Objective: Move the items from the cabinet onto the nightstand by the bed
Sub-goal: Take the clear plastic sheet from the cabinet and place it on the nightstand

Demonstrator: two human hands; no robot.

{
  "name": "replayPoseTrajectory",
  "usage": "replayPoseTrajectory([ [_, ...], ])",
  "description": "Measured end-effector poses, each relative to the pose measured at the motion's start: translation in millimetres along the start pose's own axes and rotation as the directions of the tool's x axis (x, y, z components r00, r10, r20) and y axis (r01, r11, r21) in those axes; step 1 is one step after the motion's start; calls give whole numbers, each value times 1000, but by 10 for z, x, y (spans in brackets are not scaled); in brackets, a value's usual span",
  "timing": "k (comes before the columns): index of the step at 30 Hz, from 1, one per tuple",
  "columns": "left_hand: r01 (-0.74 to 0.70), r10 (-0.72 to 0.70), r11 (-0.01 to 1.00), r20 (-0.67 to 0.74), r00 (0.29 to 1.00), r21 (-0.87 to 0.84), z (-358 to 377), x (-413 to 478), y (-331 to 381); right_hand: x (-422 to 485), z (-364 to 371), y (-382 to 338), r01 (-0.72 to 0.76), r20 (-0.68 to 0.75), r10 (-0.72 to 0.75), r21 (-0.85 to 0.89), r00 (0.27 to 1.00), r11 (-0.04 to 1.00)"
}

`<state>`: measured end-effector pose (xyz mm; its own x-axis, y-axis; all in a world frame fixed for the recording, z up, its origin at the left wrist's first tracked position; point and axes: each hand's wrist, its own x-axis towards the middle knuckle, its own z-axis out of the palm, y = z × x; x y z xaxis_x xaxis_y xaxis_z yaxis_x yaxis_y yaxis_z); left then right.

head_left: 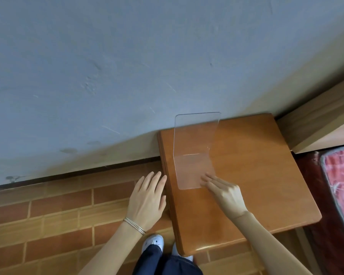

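Grey wall above brick-patterned floor; red mattress right.

An acrylic stand sits on the nightstand, the bed to its right.

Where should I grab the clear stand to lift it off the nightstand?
Pinch the stand's upright panel near its top edge, coming from above. The base lies flat on the nightstand with no lip for fingers, while the upright rises free.
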<state>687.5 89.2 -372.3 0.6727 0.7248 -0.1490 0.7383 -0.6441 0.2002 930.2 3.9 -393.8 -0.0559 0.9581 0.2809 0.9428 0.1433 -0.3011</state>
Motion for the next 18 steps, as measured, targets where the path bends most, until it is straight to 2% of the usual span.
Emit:
replayPoseTrajectory([
  [8,-28,29,999,42,999,-31,139,255,-49,393,300,124,-56,213,54,5,976,998],
  [13,-67,64,998,144,988,19,219,465,-74,609,340,184,-83,282,67,45,957,995],
  [18,-76,70,996,146,987,37,270,557,-102,695,351,338,-117,417,68,95,906,989],
])
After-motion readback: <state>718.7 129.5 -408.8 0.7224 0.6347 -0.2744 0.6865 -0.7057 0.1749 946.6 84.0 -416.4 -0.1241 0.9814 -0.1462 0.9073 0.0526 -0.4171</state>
